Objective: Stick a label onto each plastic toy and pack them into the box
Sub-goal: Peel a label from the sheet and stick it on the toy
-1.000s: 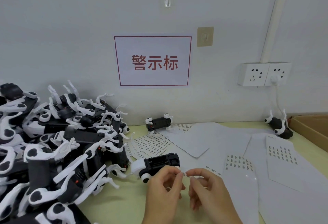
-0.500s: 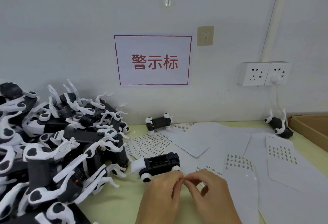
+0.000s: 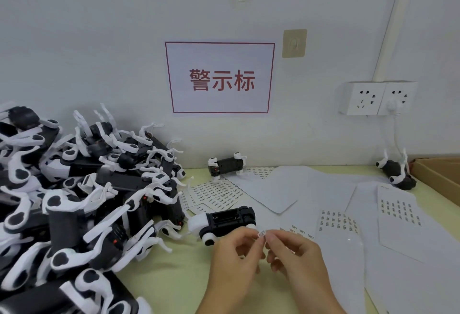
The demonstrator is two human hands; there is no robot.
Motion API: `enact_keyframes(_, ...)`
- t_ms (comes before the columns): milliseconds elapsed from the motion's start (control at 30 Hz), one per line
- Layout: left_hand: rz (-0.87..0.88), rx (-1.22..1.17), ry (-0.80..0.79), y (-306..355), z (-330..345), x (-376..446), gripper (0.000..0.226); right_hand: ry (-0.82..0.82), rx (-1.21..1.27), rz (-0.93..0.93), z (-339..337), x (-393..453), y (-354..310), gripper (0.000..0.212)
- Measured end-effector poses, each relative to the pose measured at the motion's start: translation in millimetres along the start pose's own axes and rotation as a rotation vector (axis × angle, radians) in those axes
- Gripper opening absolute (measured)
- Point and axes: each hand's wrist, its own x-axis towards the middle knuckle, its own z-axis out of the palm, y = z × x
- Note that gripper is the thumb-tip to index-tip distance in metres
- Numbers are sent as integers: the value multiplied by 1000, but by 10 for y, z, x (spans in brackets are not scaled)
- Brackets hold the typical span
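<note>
Label pinched between both hands
The left hand and right hand each pinch the label; a toy lies just beyond it.

My left hand and right hand pinch small label between fingertips, just in front of black-and-white toy lying on worktop. Toy pile left of that toy; label sheets behind it; cardboard box far right.
</note>
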Motion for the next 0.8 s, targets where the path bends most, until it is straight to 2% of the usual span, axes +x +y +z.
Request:
enact_keyframes(233, -31, -110, 29, -3, 3, 8, 11, -13, -81, -28, 10, -34, 2, 25)
enact_keyframes(467, -28, -22, 81, -26, 12, 2, 16, -26, -232, -80, 2, -59, -19, 21)
enact_keyframes(700, 102, 144, 71, -66, 41, -37, 15, 81, -493, -258, -19, -45, 76, 15)
enact_keyframes(800, 185, 204, 67, -57, 9, -39, 13, 102, -497, -276, -42, -21, 87, 12)
